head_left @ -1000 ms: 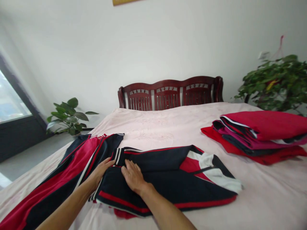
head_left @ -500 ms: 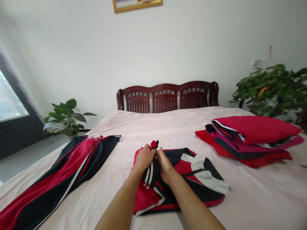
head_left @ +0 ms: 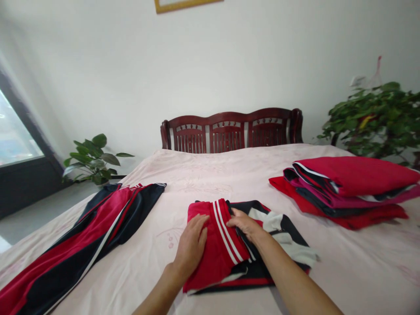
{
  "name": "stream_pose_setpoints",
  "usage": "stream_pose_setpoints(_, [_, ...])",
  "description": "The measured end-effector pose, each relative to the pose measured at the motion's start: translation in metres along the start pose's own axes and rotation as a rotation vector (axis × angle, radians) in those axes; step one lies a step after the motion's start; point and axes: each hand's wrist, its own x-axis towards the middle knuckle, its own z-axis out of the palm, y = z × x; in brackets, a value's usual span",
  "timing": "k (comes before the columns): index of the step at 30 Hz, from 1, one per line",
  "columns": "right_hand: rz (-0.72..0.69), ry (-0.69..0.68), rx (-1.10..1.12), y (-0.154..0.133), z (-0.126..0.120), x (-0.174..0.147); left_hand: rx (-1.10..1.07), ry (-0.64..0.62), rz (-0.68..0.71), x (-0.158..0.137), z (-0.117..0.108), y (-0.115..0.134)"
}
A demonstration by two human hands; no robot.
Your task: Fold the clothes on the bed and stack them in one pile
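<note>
A partly folded track jacket (head_left: 226, 236) in red, black and white lies in front of me on the bed. A red section with two white stripes is turned over on top of it. My left hand (head_left: 193, 241) rests flat on that red cloth, fingers stretched out. At the striped edge my right hand (head_left: 243, 222) is closed on the jacket, its fingers partly hidden by the cloth. Grey-white and black parts of the jacket spread out to the right, beyond my right wrist.
Dark trousers (head_left: 113, 236) with red panels and a white stripe lie along the left. A stack of folded clothes (head_left: 357, 177) sits at the right. Behind the pink bedspread (head_left: 210, 168) stands a wooden headboard (head_left: 229, 131). Plants flank the bed.
Both hands were close together on a bunched part of the jacket. They have moved apart, and a red, striped section now lies flattened over the left side.
</note>
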Motion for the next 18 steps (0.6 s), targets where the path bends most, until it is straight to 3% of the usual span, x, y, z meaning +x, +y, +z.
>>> stream_pose_setpoints(4, [-0.038,0.204,-0.297,0.0,-0.02,0.001,0.266,-0.169,0.091,-0.018,0.013,-0.003])
stream_pose_setpoints(7, [-0.183,0.325,-0.429,-0.011,-0.009,-0.004,0.341,-0.211,0.142,-0.022,0.026,0.004])
stream_pose_setpoints(9, [-0.363,0.311,-0.584,-0.016,0.009,-0.01,0.333,-0.248,0.175,-0.024,0.03,0.007])
stream_pose_setpoints(11, [-0.452,0.224,-0.76,-0.011,0.026,-0.015,0.29,-0.282,0.204,-0.026,0.029,0.005])
stream_pose_setpoints(14, [-0.303,0.131,-0.981,0.01,0.034,-0.017,0.135,-0.145,0.133,-0.028,0.019,-0.011])
stream_pose_setpoints(17, [-0.178,0.126,-1.093,0.03,0.025,-0.014,-0.183,0.14,-0.186,-0.022,0.006,-0.029])
stream_pose_setpoints(18, [-0.169,0.132,-1.107,0.032,0.022,-0.013,-0.339,0.181,-0.327,-0.019,0.001,-0.031])
